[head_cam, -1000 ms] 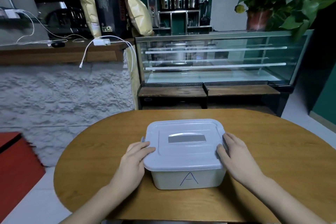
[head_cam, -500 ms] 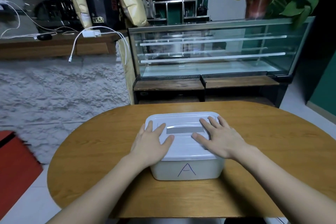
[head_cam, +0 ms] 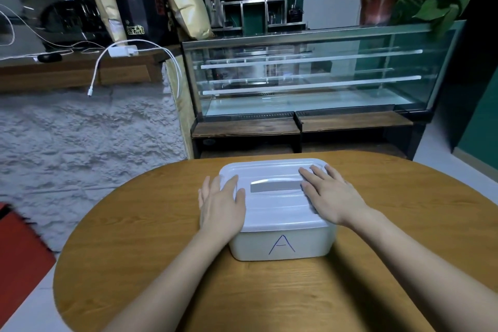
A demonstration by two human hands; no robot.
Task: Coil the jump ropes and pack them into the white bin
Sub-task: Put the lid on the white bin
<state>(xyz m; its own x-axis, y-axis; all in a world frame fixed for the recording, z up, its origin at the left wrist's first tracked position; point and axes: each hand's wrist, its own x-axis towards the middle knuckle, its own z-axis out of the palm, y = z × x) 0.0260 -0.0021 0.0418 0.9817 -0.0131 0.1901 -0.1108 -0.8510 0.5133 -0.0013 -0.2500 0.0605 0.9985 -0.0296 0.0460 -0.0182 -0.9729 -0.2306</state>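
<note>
While both my palms lie flat on the lid (head_cam: 280, 203) of the white bin (head_cam: 280, 246), which sits low in the centre of the frame on the wooden table (head_cam: 140, 237), neither one grips anything: my left hand (head_cam: 222, 203) rests with fingers straight over the lid's left edge, my right hand (head_cam: 330, 195) is spread on its right half beside the recessed handle (head_cam: 275, 186). No jump ropes show anywhere, so I cannot tell whether they are inside. If I press unevenly, I judge one corner may fail to seat, or the light bin could skid across the smooth tabletop.
</note>
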